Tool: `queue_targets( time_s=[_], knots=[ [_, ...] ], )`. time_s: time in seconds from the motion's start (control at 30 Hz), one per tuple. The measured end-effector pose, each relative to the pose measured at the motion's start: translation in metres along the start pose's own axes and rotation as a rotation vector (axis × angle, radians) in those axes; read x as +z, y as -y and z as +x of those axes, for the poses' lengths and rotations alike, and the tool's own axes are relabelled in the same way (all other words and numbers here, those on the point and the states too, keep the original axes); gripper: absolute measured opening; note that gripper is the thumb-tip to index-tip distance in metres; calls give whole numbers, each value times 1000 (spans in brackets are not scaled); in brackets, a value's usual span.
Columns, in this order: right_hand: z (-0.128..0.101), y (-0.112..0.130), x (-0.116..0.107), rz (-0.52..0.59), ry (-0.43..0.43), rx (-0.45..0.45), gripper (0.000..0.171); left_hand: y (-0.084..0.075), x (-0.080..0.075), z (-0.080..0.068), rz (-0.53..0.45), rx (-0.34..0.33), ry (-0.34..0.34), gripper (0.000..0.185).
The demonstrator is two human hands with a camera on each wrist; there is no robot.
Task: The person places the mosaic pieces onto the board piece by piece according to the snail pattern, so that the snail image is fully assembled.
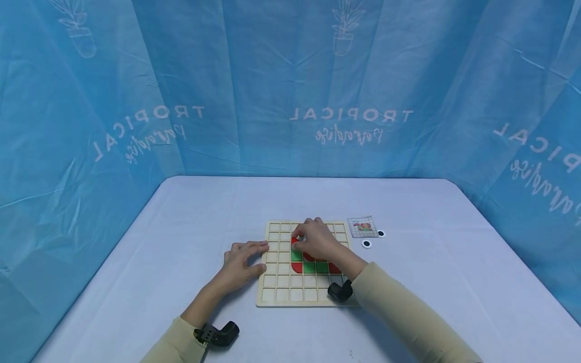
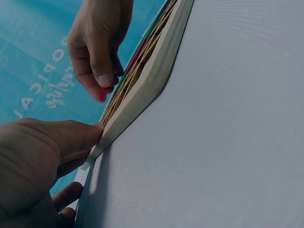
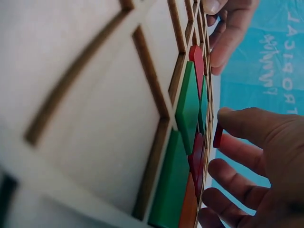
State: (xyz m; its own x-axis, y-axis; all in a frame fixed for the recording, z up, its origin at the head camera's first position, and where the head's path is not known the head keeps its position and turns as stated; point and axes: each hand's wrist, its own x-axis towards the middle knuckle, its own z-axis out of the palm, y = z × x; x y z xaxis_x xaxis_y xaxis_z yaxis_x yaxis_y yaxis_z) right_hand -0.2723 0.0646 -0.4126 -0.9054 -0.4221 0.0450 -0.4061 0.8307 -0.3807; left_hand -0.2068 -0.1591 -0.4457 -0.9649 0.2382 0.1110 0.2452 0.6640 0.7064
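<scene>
A wooden grid board (image 1: 269,297) lies on the table with green tiles (image 1: 309,267) and red tiles (image 1: 297,267) set in its middle cells. My left hand (image 1: 242,264) rests at the board's left edge, thumb and fingertips touching the rim (image 2: 137,99), fingers fairly straight. Over the coloured tiles, my right hand (image 1: 320,239) pinches a small red tile (image 3: 218,136) between thumb and index finger. That tile is held just off the grid in the right wrist view, where an orange tile (image 3: 188,204) also shows. The right hand hides part of the board in the head view.
To the right of the board lies a small pattern card (image 1: 362,228) with a coloured picture on a grid. Two round white pieces with black centres, one nearer (image 1: 366,244) and one by the card (image 1: 381,234), lie beside it. Blue printed curtains surround the white table.
</scene>
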Motion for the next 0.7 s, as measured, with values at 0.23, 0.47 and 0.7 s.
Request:
queue_targets(
  time_s=[0.23, 0.47, 0.7],
  knots=[
    [0, -5, 3, -18, -4, -62, 22, -2, -1, -1, 9, -2, 1, 47],
    [0, -6, 6, -58, -5, -83, 21, -2, -1, -2, 8, -5, 2, 47],
    [-4, -7, -4, 9, -15, -46, 23, -3, -2, -2, 7, -1, 2, 47]
  ],
)
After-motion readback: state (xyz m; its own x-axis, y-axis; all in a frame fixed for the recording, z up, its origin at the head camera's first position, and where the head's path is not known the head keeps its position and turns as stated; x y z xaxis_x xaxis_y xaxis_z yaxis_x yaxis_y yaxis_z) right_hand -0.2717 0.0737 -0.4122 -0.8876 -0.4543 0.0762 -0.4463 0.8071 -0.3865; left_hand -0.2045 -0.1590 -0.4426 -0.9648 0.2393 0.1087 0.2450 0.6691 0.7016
